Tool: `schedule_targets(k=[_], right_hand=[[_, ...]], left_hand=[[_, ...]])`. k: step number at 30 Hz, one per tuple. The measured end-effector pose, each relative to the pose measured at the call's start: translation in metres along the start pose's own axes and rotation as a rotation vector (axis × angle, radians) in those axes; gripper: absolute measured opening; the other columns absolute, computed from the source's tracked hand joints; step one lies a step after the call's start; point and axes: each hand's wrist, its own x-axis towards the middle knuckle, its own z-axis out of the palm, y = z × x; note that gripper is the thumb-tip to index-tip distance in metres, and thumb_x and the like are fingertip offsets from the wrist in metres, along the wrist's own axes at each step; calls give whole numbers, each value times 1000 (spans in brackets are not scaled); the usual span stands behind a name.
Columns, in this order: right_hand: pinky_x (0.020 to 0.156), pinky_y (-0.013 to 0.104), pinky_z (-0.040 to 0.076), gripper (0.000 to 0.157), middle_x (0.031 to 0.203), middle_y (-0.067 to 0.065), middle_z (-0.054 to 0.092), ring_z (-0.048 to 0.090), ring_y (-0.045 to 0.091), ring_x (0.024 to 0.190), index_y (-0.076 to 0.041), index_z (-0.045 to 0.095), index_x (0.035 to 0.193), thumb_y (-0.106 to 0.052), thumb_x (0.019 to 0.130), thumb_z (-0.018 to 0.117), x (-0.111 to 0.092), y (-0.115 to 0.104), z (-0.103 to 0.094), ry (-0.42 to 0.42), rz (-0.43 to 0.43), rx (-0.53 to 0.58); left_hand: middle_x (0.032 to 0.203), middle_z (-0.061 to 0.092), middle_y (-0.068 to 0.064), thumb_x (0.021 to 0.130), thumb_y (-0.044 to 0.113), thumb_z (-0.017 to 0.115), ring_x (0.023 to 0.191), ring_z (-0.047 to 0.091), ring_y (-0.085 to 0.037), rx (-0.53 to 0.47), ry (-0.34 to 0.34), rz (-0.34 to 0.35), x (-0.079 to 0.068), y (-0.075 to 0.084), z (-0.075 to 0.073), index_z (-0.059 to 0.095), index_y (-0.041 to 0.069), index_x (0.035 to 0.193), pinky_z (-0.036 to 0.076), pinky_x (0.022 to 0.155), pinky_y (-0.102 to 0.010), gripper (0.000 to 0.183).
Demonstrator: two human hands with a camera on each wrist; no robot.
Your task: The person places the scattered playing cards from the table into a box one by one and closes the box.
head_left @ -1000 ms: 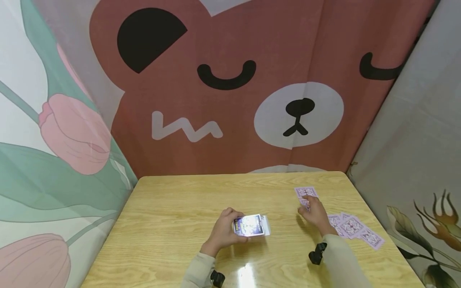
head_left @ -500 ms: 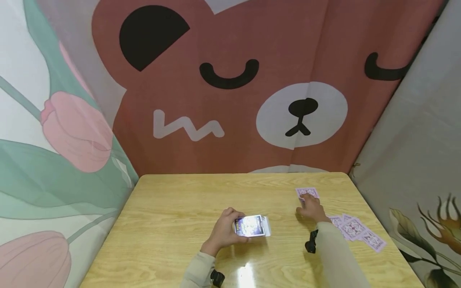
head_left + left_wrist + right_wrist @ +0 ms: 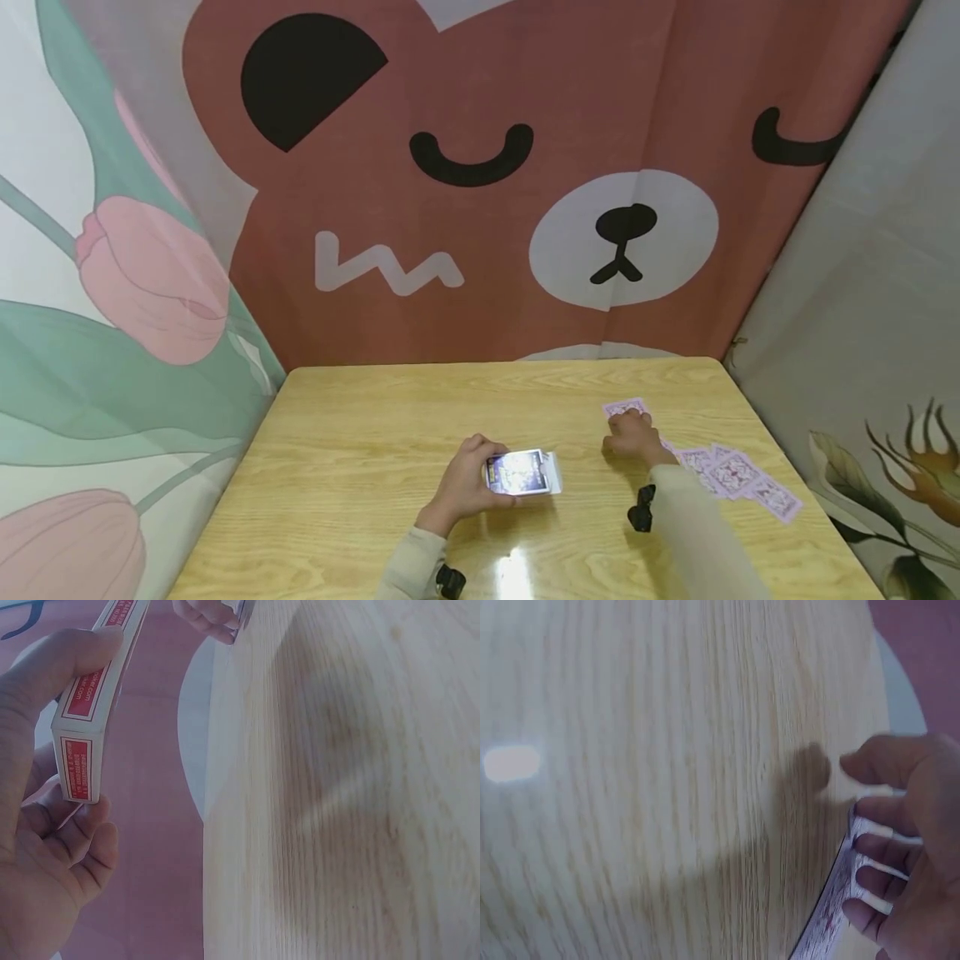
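Note:
A playing card box (image 3: pixel 517 472), raised over the table, is held by my left hand (image 3: pixel 461 487) at its left end, thumb on one long side and fingers on the other. Its white flap stands out at the right. Red-and-white printing shows on the card box (image 3: pixel 79 769) in the left wrist view. My right hand (image 3: pixel 636 437) lies over a purple-backed playing card (image 3: pixel 624 407) and hides part of it. In the right wrist view the fingertips touch the edge of the purple cards (image 3: pixel 829 911), while the thumb stays apart from them.
More purple-backed playing cards (image 3: pixel 731 475) lie overlapping to the right of my right hand, near the table's right side. The wooden table (image 3: pixel 360 442) ends at a bear-print curtain (image 3: pixel 480 325) behind. A grey printed curtain (image 3: pixel 847 317) hangs along the right.
My right hand has shifted left, and the card under it has slid left and slightly nearer. My left hand keeps holding the card box in the same place.

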Motion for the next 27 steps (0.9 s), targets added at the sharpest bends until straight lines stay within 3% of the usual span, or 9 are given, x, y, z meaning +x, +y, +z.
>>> schedule_targets(k=[3, 7, 11, 15, 21, 24, 27], right_hand=[[64, 54, 39, 27, 100, 21, 50, 39, 45, 93, 0, 61, 100, -16, 78, 59, -2, -3, 0, 11, 37, 35], [74, 59, 39, 45, 116, 31, 46, 38, 53, 105, 5, 49, 126, -12, 85, 54, -2, 8, -7, 54, 93, 86], [72, 55, 43, 43, 108, 30, 48, 46, 49, 96, 10, 45, 127, -5, 87, 50, 0, 30, -12, 73, 81, 88], [68, 50, 41, 28, 97, 23, 52, 47, 39, 89, 9, 55, 110, 0, 85, 48, 3, 45, -13, 34, 88, 82], [60, 45, 38, 12, 90, 20, 48, 42, 34, 80, 3, 58, 82, -7, 85, 52, 3, 39, -17, -30, 149, 95], [60, 46, 39, 15, 92, 22, 46, 42, 35, 80, 6, 56, 89, -9, 86, 52, 3, 32, -20, -16, 167, 89], [61, 46, 40, 39, 105, 31, 46, 45, 40, 87, 10, 47, 121, -8, 86, 50, 4, 34, -19, -12, 169, 103]], left_hand=[[93, 52, 6, 50, 35, 88, 84, 46, -8, 8, 10, -4, -2, 0, -2, 65, 11, 106, 45, 74, -25, 65], [93, 52, 6, 50, 36, 88, 84, 46, -9, 9, 10, 2, -1, 0, -2, 65, 10, 106, 44, 74, -25, 65], [94, 52, 5, 50, 35, 88, 85, 46, -9, 4, 5, 8, -1, 0, -1, 65, 10, 106, 44, 75, -25, 66], [93, 52, 5, 50, 36, 88, 84, 47, -10, 13, 2, 17, -1, -2, 0, 65, 10, 106, 44, 74, -25, 66], [92, 52, 6, 50, 36, 89, 84, 45, -8, 18, -3, -2, -2, -5, -1, 65, 11, 105, 44, 74, -24, 65], [93, 52, 6, 50, 36, 88, 85, 46, -8, 10, -4, -11, -1, -4, -2, 65, 11, 106, 44, 75, -25, 65], [94, 52, 6, 50, 36, 88, 85, 46, -9, 11, -4, -7, -1, -5, -2, 65, 10, 106, 44, 75, -25, 65]])
